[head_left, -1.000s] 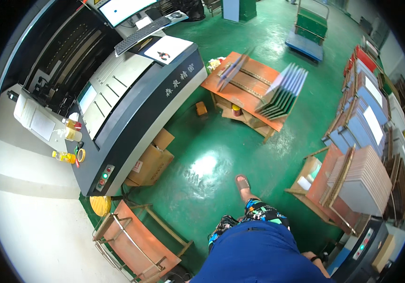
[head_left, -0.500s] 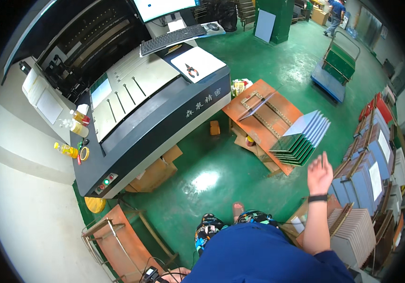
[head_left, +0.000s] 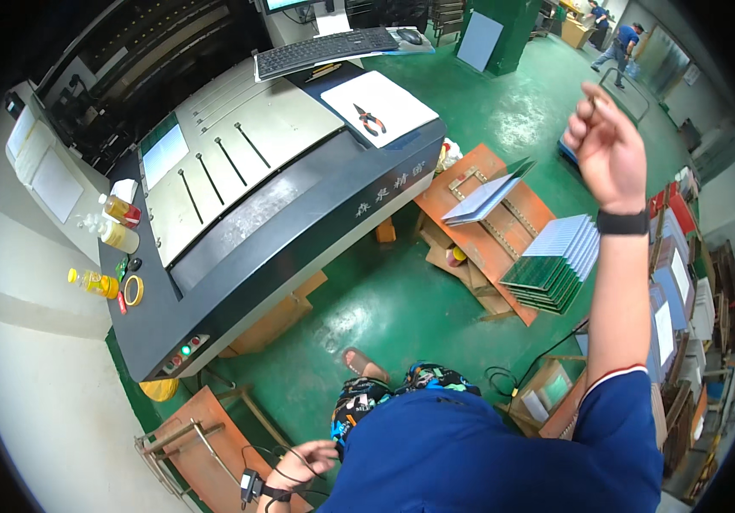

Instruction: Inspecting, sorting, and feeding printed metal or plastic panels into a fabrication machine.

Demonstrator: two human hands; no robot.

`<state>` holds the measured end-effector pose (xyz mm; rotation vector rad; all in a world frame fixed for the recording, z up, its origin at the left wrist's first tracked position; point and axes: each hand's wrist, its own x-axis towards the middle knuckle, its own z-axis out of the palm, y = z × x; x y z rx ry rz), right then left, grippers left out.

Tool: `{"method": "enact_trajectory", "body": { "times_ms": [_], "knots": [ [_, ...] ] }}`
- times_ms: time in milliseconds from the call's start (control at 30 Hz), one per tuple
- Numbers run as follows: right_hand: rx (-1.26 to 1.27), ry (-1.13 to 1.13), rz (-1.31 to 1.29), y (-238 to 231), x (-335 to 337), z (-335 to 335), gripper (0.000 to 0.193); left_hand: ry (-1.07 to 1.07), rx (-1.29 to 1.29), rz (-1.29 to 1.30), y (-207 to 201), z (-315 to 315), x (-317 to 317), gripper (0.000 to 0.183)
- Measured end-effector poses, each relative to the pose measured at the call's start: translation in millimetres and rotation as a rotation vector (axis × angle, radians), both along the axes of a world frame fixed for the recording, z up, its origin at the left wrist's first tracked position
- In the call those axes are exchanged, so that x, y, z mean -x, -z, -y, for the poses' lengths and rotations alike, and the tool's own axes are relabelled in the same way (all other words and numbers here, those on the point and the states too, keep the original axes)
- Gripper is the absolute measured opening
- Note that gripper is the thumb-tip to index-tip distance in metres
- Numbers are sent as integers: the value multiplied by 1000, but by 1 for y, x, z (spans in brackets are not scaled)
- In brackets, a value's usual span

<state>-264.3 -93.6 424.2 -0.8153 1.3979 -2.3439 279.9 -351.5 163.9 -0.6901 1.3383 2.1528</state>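
My right hand point(head_left: 611, 154) is raised at the upper right, a black band on its wrist. Its fingers are loosely curled and apart, with no held object that I can make out. Beyond and below it, several thin green-and-pale panels point(head_left: 547, 278) lean in a row on an orange board point(head_left: 483, 175). A pair of similar panels point(head_left: 487, 198) stands tilted farther left on that board. Low beside my left hip, my left hand point(head_left: 306, 462) has slightly bent, separated fingers and appears to hold nothing. A small black device point(head_left: 250, 486) and thin cables are at its wrist.
A large machine point(head_left: 299, 248) fills the left, with pliers point(head_left: 370, 120), a keyboard point(head_left: 329, 53) and bottles point(head_left: 94, 282) on top. Another orange board point(head_left: 213, 440) lies lower left. Stacked panels point(head_left: 671, 291) line the right. A black cable point(head_left: 525, 380) trails on the floor. Distant people point(head_left: 622, 47) stand upper right.
My right hand has risen and moved forward, its fingers curling from a straighter pose. More of my left hand shows. The panels have shifted in view as I moved, and my feet have changed position.
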Motion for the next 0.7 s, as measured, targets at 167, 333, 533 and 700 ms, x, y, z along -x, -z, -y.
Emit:
{"method": "enact_trajectory", "body": {
  "times_ms": [167, 333, 533, 700],
  "knots": [
    [-195, -114, -178, -66, -22, 79, 36, -297, 346, -300, -25, 63, 63, 42],
    [-380, -142, -495, -82, -68, 167, 27, -474, 431, -690, -74, 108, 138, 46],
    [-513, -390, -821, -9, -139, 245, 20, -732, 777, -1101, -137, 126, 205, 71],
    [-397, -653, -936, 62, -180, 270, 28, -855, 994, -1200, -192, 142, 239, 57]
  ]
}}
